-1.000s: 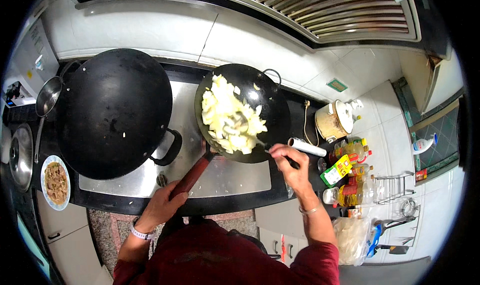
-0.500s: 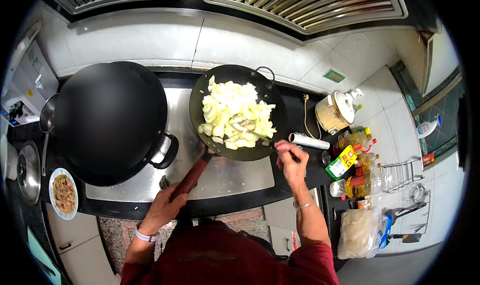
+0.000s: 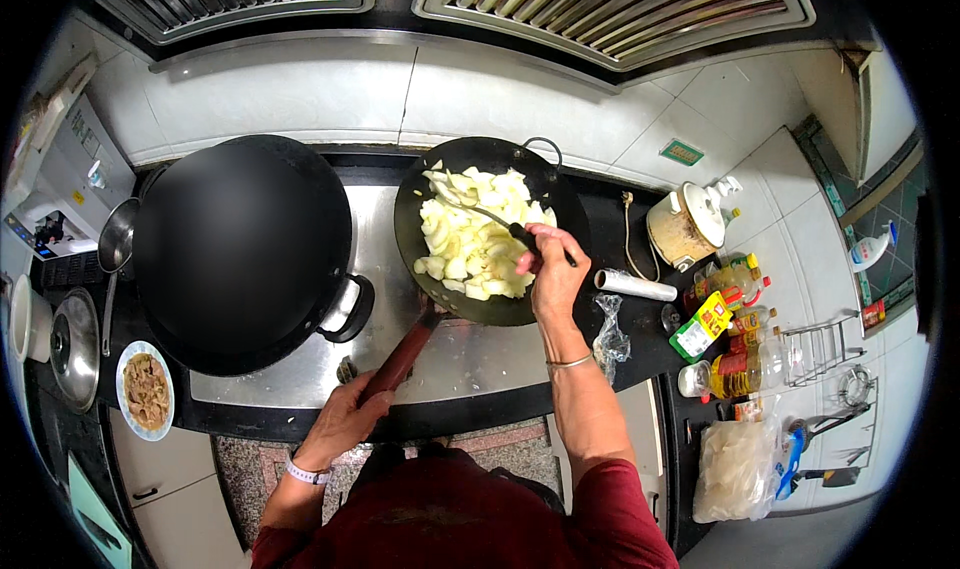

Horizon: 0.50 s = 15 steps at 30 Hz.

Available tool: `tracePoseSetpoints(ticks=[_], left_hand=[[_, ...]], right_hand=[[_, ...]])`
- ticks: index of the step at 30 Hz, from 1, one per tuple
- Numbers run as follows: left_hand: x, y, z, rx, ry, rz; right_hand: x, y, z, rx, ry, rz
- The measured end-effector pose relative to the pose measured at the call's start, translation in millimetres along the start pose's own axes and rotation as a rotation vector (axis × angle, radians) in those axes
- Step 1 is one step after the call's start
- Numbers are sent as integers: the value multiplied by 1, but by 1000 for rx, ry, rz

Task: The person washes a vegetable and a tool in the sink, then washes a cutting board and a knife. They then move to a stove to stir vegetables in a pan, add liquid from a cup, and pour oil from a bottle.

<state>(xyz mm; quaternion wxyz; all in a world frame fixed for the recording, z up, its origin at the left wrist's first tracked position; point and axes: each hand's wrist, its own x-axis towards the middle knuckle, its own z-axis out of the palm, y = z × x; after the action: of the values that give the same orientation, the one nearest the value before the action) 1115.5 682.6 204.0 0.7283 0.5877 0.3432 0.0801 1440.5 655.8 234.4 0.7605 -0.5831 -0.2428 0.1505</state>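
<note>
My left hand (image 3: 345, 419) is closed around the reddish-brown handle (image 3: 402, 357) of a black wok (image 3: 565, 204) on the steel cooktop. In the wok lies a heap of pale, yellowish-white chopped vegetable pieces (image 3: 465, 244), whose exact kind I cannot make out. My right hand (image 3: 556, 284), over the wok's right rim, grips the black handle of a cooking spatula (image 3: 520, 233). Its thin metal shaft reaches left across the heap, and its head is at the far left of the pieces, partly hidden among them.
A large black pan (image 3: 240, 339) with a side handle stands close on the left. Beyond it are a plate of sliced meat (image 3: 147, 393), a pot lid (image 3: 77, 334) and a ladle (image 3: 119, 234). To the right lie a wrap roll (image 3: 636, 285), crumpled plastic (image 3: 610, 341), a small pot (image 3: 686, 227) and several bottles (image 3: 735, 371).
My right hand has moved up and inward over the wok, and the spatula's head has swept toward the far left of the heap. My left hand keeps hold of the handle.
</note>
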Motion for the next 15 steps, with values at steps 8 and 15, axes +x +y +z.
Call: tracePoseSetpoints(ticks=[8, 15], left_hand=[[-3, -5, -2, 0, 36, 25], [-1, 4, 4, -43, 11, 16]], right_hand=[[-38, -47, -62, -172, -188, 55], [-46, -7, -51, -225, -122, 11]])
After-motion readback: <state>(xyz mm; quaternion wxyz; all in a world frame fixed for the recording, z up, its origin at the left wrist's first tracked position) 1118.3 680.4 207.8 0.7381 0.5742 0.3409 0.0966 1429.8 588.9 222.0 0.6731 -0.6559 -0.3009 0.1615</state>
